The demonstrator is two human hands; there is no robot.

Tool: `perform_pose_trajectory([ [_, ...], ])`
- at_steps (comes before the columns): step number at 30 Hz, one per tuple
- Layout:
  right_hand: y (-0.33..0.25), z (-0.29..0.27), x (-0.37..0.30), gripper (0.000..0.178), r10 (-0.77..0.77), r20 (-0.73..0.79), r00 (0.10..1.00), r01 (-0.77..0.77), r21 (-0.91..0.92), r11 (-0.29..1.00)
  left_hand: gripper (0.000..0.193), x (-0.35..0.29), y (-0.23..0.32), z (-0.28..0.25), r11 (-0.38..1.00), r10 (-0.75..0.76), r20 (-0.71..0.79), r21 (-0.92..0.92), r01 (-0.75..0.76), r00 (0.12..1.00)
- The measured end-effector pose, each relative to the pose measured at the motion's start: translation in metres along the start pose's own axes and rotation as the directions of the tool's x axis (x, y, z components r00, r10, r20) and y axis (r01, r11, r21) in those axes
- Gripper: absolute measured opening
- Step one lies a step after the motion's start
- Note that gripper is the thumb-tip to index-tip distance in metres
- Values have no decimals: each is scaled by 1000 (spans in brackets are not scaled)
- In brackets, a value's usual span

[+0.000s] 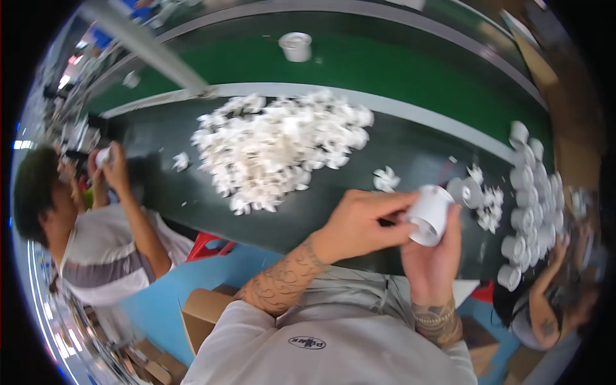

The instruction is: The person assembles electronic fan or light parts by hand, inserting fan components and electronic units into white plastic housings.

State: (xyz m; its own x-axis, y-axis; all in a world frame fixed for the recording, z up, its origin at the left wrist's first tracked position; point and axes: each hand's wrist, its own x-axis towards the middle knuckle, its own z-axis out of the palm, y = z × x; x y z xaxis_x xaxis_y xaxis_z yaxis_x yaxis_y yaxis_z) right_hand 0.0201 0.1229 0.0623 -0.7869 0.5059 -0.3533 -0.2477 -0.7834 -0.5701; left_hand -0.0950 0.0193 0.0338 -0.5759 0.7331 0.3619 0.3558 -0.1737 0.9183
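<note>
While a white cup (430, 215) is held tilted above the near edge of the dark counter (410, 154), its open end is turned down toward the wearer. From below and from the right it is supported by the right hand (437, 250), whose fingers are closed around it. At its left side it is gripped by the left hand (369, 221), whose fingers and thumb are bent narrowly against the wall and rim; whether a small part is also pinched there cannot be told.

Just beyond the cup, a single bladed white piece (386, 179) is seen on the counter. To the right, a second cup (465, 192) is seen near a small cluster of bladed pieces (491, 208), and farther right many cups (529, 205) are grouped together. A large heap of white pieces (276, 151) is spread left of centre. Beyond a pale rail, a lone cup (295, 47) is carried on a green surface (385, 67). At the left, a white object (104, 157) is held by a co-worker (109, 253).
</note>
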Motion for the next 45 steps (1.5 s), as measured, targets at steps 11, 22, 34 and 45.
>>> perform_pose_trajectory([
  [11,0,-16,7,50,80,-144,986,-89,-58,994,46,4,5,20,886,-410,169,-162,435,897],
  [22,-28,-40,-6,21,-115,124,986,153,-942,298,35,-17,-11,6,862,-219,106,487,142,970],
  [34,-31,-6,1,18,184,491,851,523,-769,-368,40,-55,-3,17,837,29,30,546,-41,999],
  [45,-31,0,7,10,131,599,790,573,-644,-507,44,-42,22,26,855,-421,137,392,341,897],
])
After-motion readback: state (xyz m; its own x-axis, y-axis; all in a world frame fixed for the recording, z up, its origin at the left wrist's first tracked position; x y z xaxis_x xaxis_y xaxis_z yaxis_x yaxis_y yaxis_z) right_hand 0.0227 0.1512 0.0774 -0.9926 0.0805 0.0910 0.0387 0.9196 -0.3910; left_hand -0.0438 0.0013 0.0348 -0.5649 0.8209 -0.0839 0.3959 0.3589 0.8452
